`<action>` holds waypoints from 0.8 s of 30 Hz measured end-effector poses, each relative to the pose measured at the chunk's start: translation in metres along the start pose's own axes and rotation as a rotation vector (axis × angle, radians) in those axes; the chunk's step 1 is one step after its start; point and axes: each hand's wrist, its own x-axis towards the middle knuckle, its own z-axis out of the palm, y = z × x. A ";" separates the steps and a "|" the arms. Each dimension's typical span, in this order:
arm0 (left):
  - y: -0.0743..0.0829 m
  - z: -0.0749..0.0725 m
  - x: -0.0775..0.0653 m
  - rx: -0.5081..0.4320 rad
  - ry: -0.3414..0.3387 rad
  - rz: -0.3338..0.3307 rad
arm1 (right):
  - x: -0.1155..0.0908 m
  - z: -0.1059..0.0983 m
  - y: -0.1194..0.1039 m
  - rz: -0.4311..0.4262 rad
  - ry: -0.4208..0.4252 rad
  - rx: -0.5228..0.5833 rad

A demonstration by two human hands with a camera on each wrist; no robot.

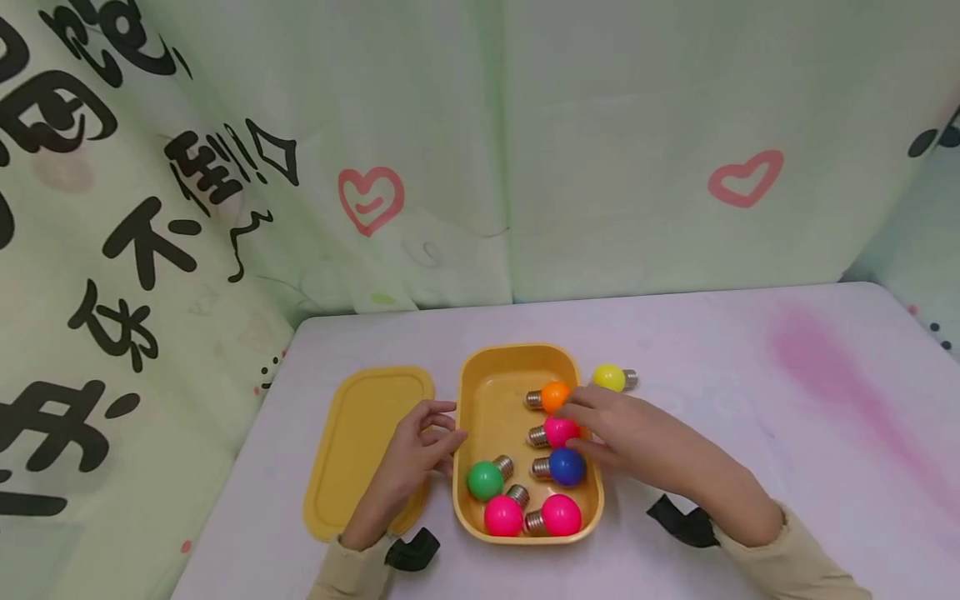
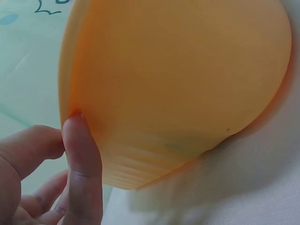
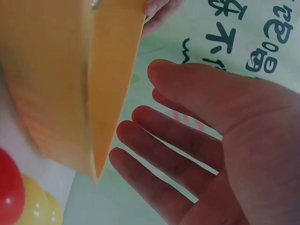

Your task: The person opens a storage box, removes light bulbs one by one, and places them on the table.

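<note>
A yellow plastic tray (image 1: 491,392) stands on the table, with several coloured bulbs on metal screw bases inside. Its left rim is pinched between the thumb and a finger of my left hand (image 2: 82,164). Over the right rim reaches my right hand (image 1: 630,433), fingertips by an orange bulb (image 1: 555,397) and a pink bulb (image 1: 562,431). In the right wrist view its fingers are extended beside the tray wall. Below them lies a blue bulb (image 1: 566,467). A green bulb (image 1: 485,481) and two pink bulbs, one on the left (image 1: 503,517), one on the right (image 1: 562,515), occupy the near end.
A yellow bulb (image 1: 608,377) lies on the table outside the tray's far right side. Left of the tray is a flat yellow lid (image 1: 345,450), partly behind my left hand. A pale curtain (image 1: 600,167) with drawings hangs behind the white table (image 1: 712,358).
</note>
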 end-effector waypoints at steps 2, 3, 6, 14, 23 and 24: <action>0.000 0.000 0.000 -0.003 0.001 -0.004 | 0.003 0.002 -0.004 -0.009 -0.010 0.002; 0.000 0.000 0.000 -0.004 0.001 -0.005 | 0.005 0.003 -0.006 -0.006 -0.020 0.009; 0.000 0.000 -0.001 -0.011 0.001 -0.007 | 0.011 0.006 -0.012 -0.005 -0.038 0.007; 0.000 0.000 -0.001 -0.012 0.003 -0.011 | 0.024 0.009 -0.027 -0.076 -0.083 -0.045; 0.000 -0.001 -0.002 -0.016 -0.005 -0.009 | 0.041 0.016 -0.038 -0.129 -0.116 -0.073; 0.000 -0.001 -0.002 -0.017 -0.006 -0.010 | 0.043 0.018 -0.039 -0.120 -0.131 -0.057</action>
